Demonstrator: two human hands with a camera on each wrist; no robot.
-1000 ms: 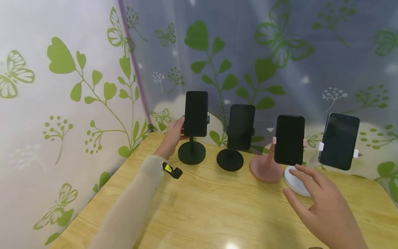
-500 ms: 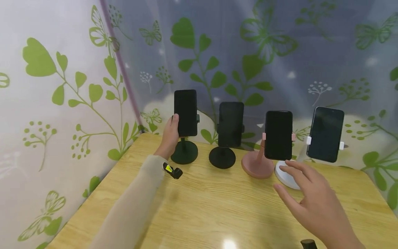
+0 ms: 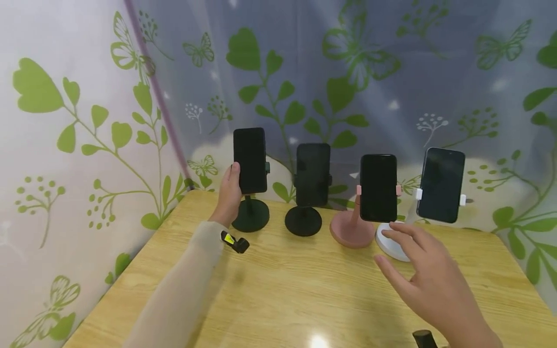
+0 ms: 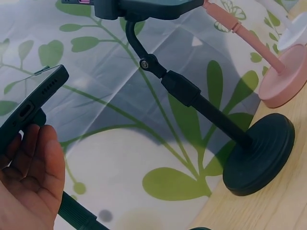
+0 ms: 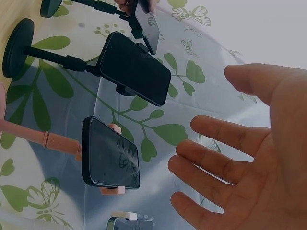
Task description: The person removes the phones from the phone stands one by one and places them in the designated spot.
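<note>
In the head view my left hand (image 3: 228,195) grips the leftmost smartphone (image 3: 250,160) by its left edge, thumb on the front edge and fingers behind. This phone sits in a clamp on a dark green stand (image 3: 251,216). The left wrist view shows the fingers (image 4: 41,153) curled behind the phone (image 4: 45,91). My right hand (image 3: 428,275) hovers over the table with fingers spread and holds nothing. Its fingertips overlap the round base of the white stand (image 3: 393,246) in the head view. In the right wrist view the palm (image 5: 288,158) faces the row of phones.
Beside it stand a phone (image 3: 312,175) on a black stand (image 3: 303,221), one (image 3: 378,188) on a pink stand (image 3: 350,229), and one (image 3: 441,185) in white clamps. A patterned cloth (image 3: 300,63) hangs behind the wooden table (image 3: 278,290).
The head view has shifted, so the stands appear further left. My left thumb has come round onto the front edge of the leftmost phone. The right hand keeps its spread pose.
</note>
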